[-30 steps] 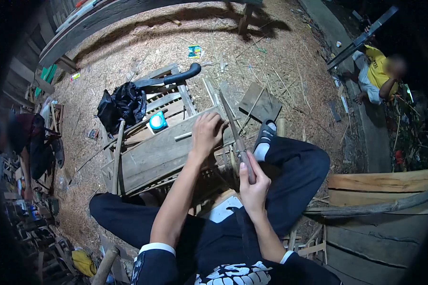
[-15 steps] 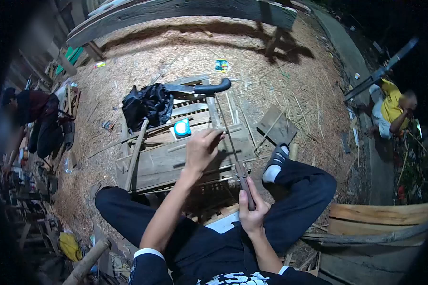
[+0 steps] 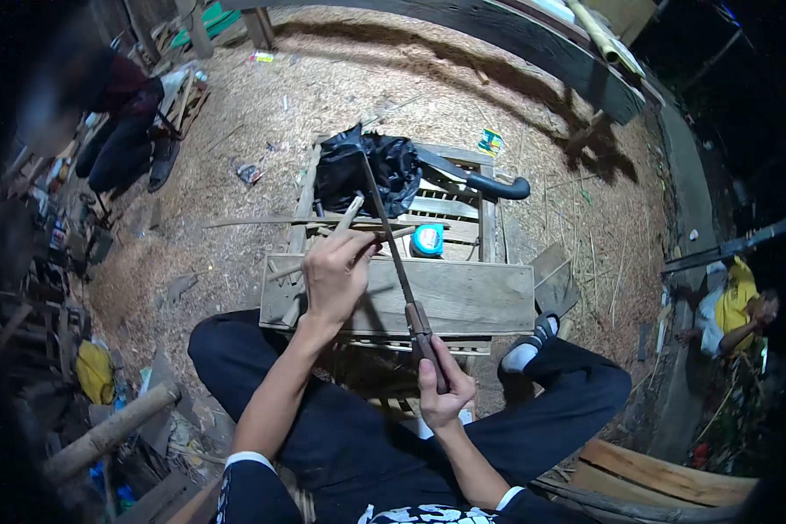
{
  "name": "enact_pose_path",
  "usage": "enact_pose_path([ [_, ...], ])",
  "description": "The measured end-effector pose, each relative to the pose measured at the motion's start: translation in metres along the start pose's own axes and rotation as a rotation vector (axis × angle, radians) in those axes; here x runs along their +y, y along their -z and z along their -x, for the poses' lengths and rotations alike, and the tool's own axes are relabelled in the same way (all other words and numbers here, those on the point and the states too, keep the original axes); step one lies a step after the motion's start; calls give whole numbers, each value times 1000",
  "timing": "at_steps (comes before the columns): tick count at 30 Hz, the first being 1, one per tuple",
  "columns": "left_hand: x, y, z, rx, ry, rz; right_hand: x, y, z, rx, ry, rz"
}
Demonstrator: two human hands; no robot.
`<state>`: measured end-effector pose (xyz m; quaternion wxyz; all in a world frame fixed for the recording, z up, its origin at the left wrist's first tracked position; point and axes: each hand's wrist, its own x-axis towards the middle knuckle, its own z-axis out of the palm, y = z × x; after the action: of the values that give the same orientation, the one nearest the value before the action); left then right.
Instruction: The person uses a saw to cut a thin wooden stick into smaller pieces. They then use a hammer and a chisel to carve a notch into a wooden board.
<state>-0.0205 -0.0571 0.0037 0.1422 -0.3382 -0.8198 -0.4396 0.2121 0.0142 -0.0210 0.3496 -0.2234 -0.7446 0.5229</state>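
My right hand (image 3: 446,391) is closed round the brown handle of a long thin blade (image 3: 388,229), which points up and forward. Left of the blade, my left hand (image 3: 334,272) pinches a thin stick (image 3: 399,234) that reaches behind or against the blade. Beyond my hands lies a slatted wooden crate with a board (image 3: 463,297) across its near side. On the crate rest a blue tape measure (image 3: 427,239), a black plastic bag (image 3: 389,170) and a large knife or saw with a curved black handle (image 3: 498,185).
A low wooden beam (image 3: 463,28) crosses the far side. A crouching person (image 3: 122,131) is at the left, and another in a yellow shirt (image 3: 735,304) sits at the right. Wood shavings cover the ground. A thick pole (image 3: 118,428) lies at lower left, planks (image 3: 664,472) at lower right.
The view has turned, so the crate appears farther right. My left hand has moved left across the crate with the stick, and the blade now tilts up and left over the bag's edge.
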Motion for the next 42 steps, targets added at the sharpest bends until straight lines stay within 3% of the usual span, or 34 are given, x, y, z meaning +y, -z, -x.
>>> enact_pose_path([
  [2, -7, 8, 3, -29, 192, 84, 3, -7, 4, -23, 71, 85],
  [5, -14, 27, -4, -25, 256, 112, 10, -22, -2, -35, 129, 74],
  [8, -26, 38, -8, 29, 126, 21, 8, -39, -12, -5, 223, 55],
  [11, -36, 41, -12, 25, 40, -41, 17, -47, -11, -41, 61, 9],
  [21, -47, 52, -4, -63, 131, 0, 21, -49, -9, -56, 172, 15],
  [24, -51, 57, 3, -145, 138, -220, 12, -45, -11, -76, 125, -21],
  [28, -54, 55, 8, -80, 78, -188, -8, -42, -27, -15, 212, -16],
  [30, -49, 57, 9, 63, -69, -93, -15, -37, -41, 12, 210, 110],
  [31, -46, 59, 10, 76, -148, -108, -15, -29, -46, -27, 114, 156],
  [39, -10, 72, 22, 77, -381, -111, 20, 0, -102, -15, 559, 607],
  [42, -3, 68, 23, 100, -441, -83, 29, 9, -109, -83, 576, 760],
])
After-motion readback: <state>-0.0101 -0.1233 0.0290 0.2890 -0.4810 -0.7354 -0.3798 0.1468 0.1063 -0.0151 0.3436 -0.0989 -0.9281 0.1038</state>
